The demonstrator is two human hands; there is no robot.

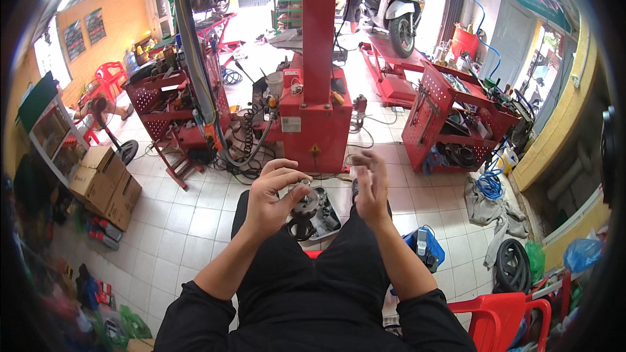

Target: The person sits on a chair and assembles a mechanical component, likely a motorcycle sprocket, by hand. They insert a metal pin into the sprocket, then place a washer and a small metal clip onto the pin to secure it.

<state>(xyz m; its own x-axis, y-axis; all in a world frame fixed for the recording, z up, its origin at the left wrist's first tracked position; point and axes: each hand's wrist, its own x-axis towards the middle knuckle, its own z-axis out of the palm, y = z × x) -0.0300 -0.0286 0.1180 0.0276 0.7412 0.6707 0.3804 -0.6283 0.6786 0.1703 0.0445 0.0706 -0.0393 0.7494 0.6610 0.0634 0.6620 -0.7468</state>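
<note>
Head view looks down on a tiled workshop floor (195, 215) from a seated person's lap, black trousers and sleeves filling the lower middle. Biggest thing ahead is a red machine (317, 91) with a tall column and boxy base, standing just beyond the knees. Left of it stands a red rack (171, 101) loaded with tools, and right of it a red perforated cart (450, 117) with parts on its shelves. Farther back a white scooter (401, 0) sits raised on a red lift, with a person standing near it. Cardboard boxes (104, 186) are stacked at the left, a red chair (505, 316) shows at the lower right, and a coiled black hose (512, 264) lies beside grey rags. A blue box (424, 248) rests by the right thigh.

Between the knees lies a dark tray (326, 218) holding metal parts. The left hand (270, 199) holds a round metal disc (305, 201) over that tray, its fingers curled close around the disc's edge, thumb on the near side. The right hand (370, 189) hovers just beside it, apart from the disc, fingers loosely spread and slightly bent, holding nothing that can be made out; it is blurred.
</note>
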